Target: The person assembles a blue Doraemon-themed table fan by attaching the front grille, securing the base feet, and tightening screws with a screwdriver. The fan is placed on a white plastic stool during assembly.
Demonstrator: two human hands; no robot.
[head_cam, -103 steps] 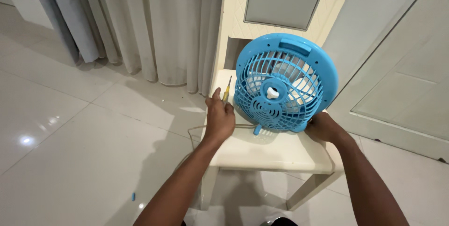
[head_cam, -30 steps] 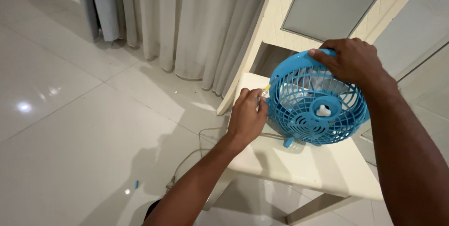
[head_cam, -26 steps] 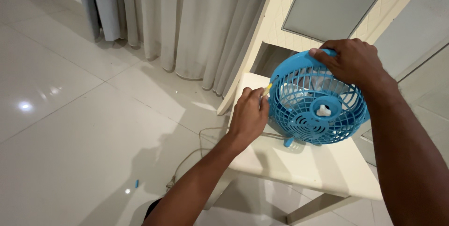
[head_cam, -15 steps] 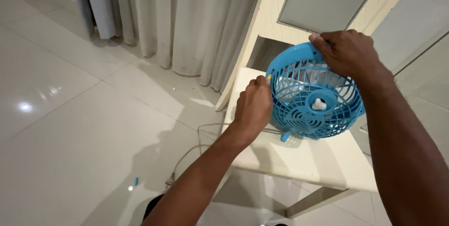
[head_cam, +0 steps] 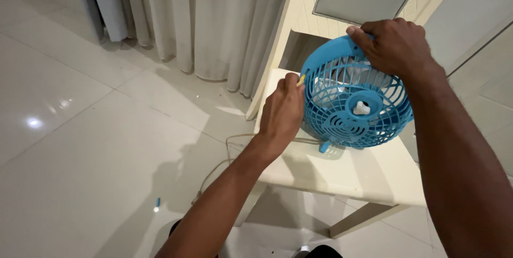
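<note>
Shifted from the fan's base up to its top rim: right hand [head_cam: 395,44], fingers clamped there. Blue table fan [head_cam: 355,100] upright on cream stool [head_cam: 347,175], grille facing the camera. At nine o'clock, left hand [head_cam: 280,114] pinching yellow-handled screwdriver [head_cam: 301,80], shaft angled toward two o'clock.

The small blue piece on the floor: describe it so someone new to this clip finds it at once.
Start at the cream chair carrying the blue fan, then drop to the glossy white tiles left of its front leg. The blue piece lies there beside the pale cord, the only coloured speck on the floor.
</note>
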